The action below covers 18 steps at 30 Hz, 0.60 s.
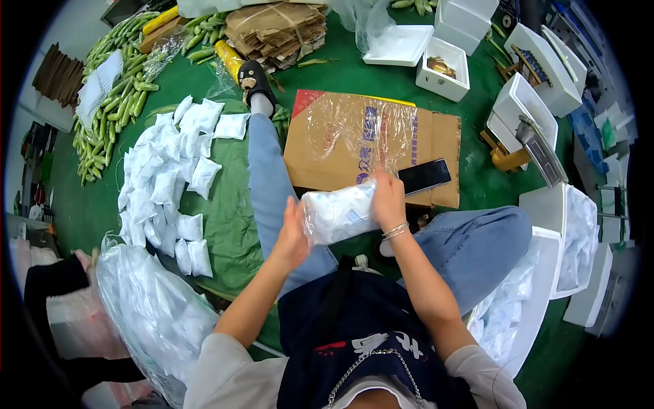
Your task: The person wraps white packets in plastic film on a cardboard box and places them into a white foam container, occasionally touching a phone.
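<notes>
Head view, looking down past a dark apron (347, 307): one clear-wrapped packet (342, 213) of white pouches was held at the centre, above the seated person's legs. The fingers of the left hand (293, 235), straightened and slightly blurred, stood at its nine o'clock end; whether they touched the wrap, I could not tell. The right hand (389, 201) had its fingers curled closed on the three o'clock end. One phone (424, 176), screen dark, lay at two o'clock on one brown cardboard box (340, 153). At eight o'clock bulged one large clear bag (160, 310); at four o'clock, an open foam box (518, 300) held bagged white contents. Loose white pouches (163, 184), overlapping and too many to count, covered green sheeting (228, 180) at nine to ten o'clock. Another person's dark sleeve (58, 283) showed at the left edge. Farther off, on the green floor (327, 78), green vegetables (126, 105) were heaped at ten o'clock, one tied brown stack (272, 34) sat at eleven, and more white foam boxes (443, 78) stood from one to three.
</notes>
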Available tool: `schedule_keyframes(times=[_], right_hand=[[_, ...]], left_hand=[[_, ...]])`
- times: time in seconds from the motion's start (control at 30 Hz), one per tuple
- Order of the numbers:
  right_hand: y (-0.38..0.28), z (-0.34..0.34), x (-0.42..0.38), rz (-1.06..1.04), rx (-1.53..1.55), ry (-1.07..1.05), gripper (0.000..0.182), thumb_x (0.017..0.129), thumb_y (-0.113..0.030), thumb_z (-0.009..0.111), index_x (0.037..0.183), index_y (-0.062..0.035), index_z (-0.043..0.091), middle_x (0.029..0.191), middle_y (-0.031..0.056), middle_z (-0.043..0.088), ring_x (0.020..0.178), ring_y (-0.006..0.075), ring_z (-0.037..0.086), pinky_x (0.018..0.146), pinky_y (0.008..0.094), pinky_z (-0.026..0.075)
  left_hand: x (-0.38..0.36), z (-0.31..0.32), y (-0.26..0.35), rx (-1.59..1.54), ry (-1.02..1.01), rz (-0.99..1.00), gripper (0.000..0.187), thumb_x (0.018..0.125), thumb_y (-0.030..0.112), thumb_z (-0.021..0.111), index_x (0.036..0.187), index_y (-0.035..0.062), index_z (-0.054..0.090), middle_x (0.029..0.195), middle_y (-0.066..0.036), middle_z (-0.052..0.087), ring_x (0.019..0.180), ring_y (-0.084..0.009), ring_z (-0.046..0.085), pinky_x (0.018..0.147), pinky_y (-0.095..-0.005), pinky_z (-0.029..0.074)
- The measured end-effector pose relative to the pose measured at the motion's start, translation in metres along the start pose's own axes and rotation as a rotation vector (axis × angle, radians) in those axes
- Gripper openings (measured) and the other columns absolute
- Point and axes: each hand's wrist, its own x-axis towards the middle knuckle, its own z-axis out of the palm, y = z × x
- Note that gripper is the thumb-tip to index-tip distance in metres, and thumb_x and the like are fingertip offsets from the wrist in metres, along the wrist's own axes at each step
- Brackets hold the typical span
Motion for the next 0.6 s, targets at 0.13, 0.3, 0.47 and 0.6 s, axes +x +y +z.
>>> schedule_keyframes(times=[0.13, 0.3, 0.47, 0.6], right_hand=[[-0.057, 0.014, -0.049, 0.007, -0.381, -0.126, 0.049, 0.092, -0.027, 0.050, 0.127, 0.0056, 0.042, 0.087, 0.0230, 0.065, 0.084, 0.0371, 0.063, 0.077, 0.0433, 0.047], [-0.124, 0.014, -0.098, -0.657, -0.873, -0.317, 0.069, 0.074, -0.027, 0.070, 0.130, 0.0017, 0.044, 0.142, 0.0306, 0.033, 0.126, 0.0388, 0.043, 0.105, 0.0475, 0.031], [-0.102, -0.013, -0.107, -0.971, -0.718, -0.611, 0.029, 0.072, -0.033, 0.073, 0.079, -0.0078, 0.061, 0.075, 0.0082, 0.059, 0.071, 0.0273, 0.060, 0.067, 0.0396, 0.047], [-0.067, -0.066, -0.093, -0.597, -0.604, -0.105, 0.006, 0.081, -0.008, 0.058, 0.079, -0.0034, 0.056, 0.071, 0.0102, 0.054, 0.065, 0.0283, 0.055, 0.061, 0.0355, 0.042]], left_hand=[[0.031, -0.036, -0.042, 0.691, 0.395, 0.581, 0.036, 0.098, 0.038, 0.040, 0.102, 0.0037, 0.052, 0.096, -0.013, 0.061, 0.094, -0.0239, 0.063, 0.080, -0.0337, 0.051], [0.041, -0.021, -0.043, 0.016, -0.120, -0.448, 0.050, 0.092, 0.055, 0.044, 0.095, 0.0070, 0.057, 0.081, -0.010, 0.062, 0.069, -0.0194, 0.062, 0.056, -0.0303, 0.052], [0.020, -0.032, -0.110, 0.210, -0.719, -0.946, 0.056, 0.089, 0.062, 0.044, 0.093, 0.0082, 0.059, 0.078, -0.010, 0.062, 0.065, -0.0193, 0.063, 0.048, -0.0309, 0.053], [0.004, 0.032, -0.065, 0.653, -0.500, -0.591, 0.074, 0.087, 0.071, 0.034, 0.111, 0.0032, 0.054, 0.078, -0.016, 0.062, 0.056, -0.0236, 0.064, 0.043, -0.0354, 0.054]])
